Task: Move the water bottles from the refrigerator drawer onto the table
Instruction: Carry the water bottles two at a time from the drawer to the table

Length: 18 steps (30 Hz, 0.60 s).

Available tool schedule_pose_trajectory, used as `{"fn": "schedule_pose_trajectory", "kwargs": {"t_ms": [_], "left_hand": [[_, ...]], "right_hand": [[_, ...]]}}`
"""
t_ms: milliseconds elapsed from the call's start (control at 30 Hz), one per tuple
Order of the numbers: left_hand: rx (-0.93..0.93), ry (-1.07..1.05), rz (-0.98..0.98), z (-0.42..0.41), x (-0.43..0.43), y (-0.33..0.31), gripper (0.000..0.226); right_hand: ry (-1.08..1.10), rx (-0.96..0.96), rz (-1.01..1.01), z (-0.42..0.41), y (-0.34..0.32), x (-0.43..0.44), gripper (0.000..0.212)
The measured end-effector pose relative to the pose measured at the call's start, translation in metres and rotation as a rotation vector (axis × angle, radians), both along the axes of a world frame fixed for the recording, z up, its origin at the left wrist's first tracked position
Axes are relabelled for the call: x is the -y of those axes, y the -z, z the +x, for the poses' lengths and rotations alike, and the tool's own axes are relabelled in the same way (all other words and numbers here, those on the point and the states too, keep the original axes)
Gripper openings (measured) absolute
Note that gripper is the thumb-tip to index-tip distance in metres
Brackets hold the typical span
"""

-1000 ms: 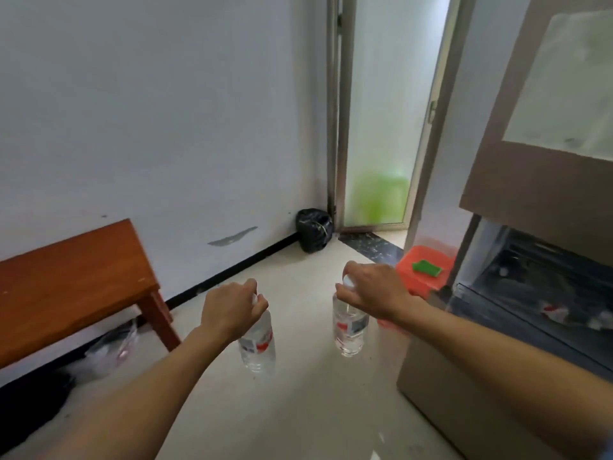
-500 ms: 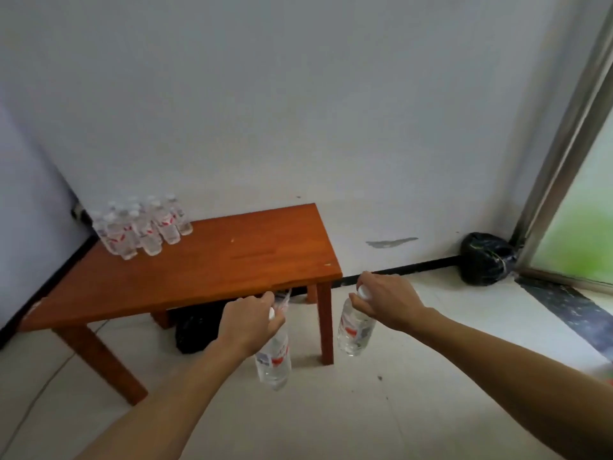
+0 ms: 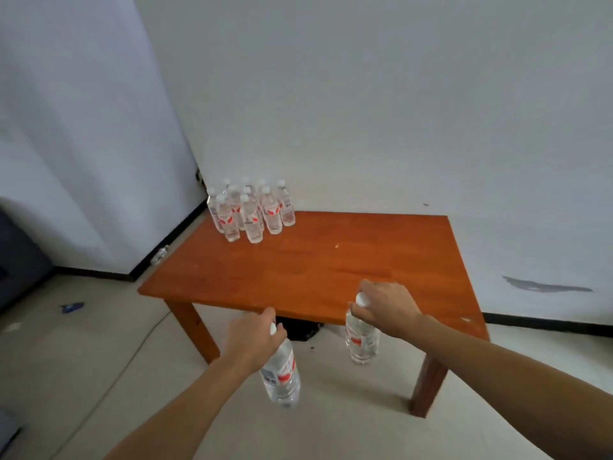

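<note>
Hanging by its capped neck, one water bottle [image 3: 282, 376] is gripped by the left hand [image 3: 253, 340] over the floor [image 3: 99, 360], just before the near edge of the surface [image 3: 315, 260]; a second bottle [image 3: 362, 340] is held likewise by the right hand [image 3: 386, 308] at that edge. A cluster of bottles [image 3: 252, 210] is stood at the far left corner, bare wood between.

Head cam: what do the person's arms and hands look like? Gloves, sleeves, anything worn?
Left hand and right hand are bare: no gloves, rings or watch visible. Left forearm and right forearm are uncovered to the frame edge; no sleeve shows.
</note>
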<state>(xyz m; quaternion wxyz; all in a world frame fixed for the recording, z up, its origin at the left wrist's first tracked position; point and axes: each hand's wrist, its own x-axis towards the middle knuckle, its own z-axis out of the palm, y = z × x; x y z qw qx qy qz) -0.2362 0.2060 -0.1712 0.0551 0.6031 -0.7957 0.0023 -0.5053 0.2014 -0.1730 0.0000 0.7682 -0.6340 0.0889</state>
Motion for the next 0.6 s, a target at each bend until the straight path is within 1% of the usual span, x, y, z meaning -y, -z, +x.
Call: {"fn": "schedule_pose_trajectory", "kwargs": {"t_ms": [133, 267, 400, 600], "left_hand": [[-0.062, -0.123, -0.011, 0.026, 0.063, 0.001, 0.023], [-0.082, -0.208, -0.014, 0.049, 0.121, 0.000, 0.022], [-0.054, -0.187, -0.001, 0.069, 0.193, 0.002, 0.022], [-0.056, -0.072, 0.059, 0.096, 0.315, 0.019, 0.023]], "right_hand": [[-0.054, 0.084, 0.005, 0.021, -0.005, 0.093, 0.040], [-0.084, 0.111, 0.019, 0.047, -0.009, 0.171, 0.038], [-0.041, 0.124, 0.014, 0.072, 0.003, 0.244, 0.039], [0.038, 0.092, 0.019, 0.100, 0.023, 0.346, 0.040]]}}
